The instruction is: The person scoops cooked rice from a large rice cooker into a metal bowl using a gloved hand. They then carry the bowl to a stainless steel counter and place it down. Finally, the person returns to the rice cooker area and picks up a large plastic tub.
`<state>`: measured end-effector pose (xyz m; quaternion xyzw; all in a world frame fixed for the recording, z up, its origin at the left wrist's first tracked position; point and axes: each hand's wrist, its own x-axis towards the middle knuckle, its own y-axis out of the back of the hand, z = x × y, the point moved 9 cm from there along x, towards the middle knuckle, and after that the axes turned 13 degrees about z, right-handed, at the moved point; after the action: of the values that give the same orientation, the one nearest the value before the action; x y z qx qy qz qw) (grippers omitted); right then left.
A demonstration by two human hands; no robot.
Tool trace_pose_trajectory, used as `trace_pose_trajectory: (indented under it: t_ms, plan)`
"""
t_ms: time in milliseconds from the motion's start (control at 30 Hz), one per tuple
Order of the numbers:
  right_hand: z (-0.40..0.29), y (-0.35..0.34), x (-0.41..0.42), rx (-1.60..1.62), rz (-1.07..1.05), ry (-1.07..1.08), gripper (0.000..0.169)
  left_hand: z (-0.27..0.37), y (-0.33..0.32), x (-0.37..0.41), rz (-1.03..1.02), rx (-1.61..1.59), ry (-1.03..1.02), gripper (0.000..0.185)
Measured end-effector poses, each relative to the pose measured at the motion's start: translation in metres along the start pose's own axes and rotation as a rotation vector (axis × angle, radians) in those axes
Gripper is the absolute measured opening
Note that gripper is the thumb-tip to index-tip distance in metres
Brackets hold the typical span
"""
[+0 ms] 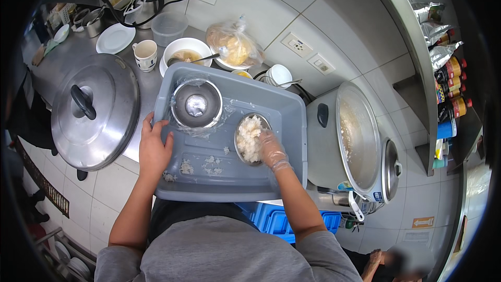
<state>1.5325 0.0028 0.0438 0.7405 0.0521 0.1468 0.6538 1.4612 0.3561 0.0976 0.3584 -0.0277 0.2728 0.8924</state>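
A grey plastic tub [231, 188] lies before me. My left hand [154, 147] grips its left rim, fingers spread, with the thumb toward the inside. My right hand [273, 150], in a clear plastic glove, is at the right side of a metal bowl [237, 149] in the tub. White cooked rice [249, 135] heaps above the bowl's rim. The right fingertips touch the rice; whether they close on any is hidden. Another metal bowl [197, 105], without rice, rests on clear plastic film [191, 131] at the tub's back left. Rice clumps [211, 165] stick to the tub floor.
A large pot [325, 145] with rice on its inner wall stands to the right. Its large metal lid [105, 125] is at the left. Behind the tub are a mug [145, 55], a soup bowl [172, 45] and a tied plastic bag [235, 47]. Another person [375, 260] is at lower right.
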Motion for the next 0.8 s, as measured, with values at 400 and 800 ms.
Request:
trace_pose_trajectory:
  t_ms: [400, 800]
  plan:
    - [0.014, 0.059, 0.03, 0.267, 0.009, -0.127, 0.043, -0.001, 0.0, 0.0, 0.008, 0.004, -0.025, 0.027]
    - [-0.038, 0.005, 0.034, 0.245, 0.057, 0.077, 0.026, 0.001, 0.0, 0.0, 0.022, 0.006, -0.049, 0.027]
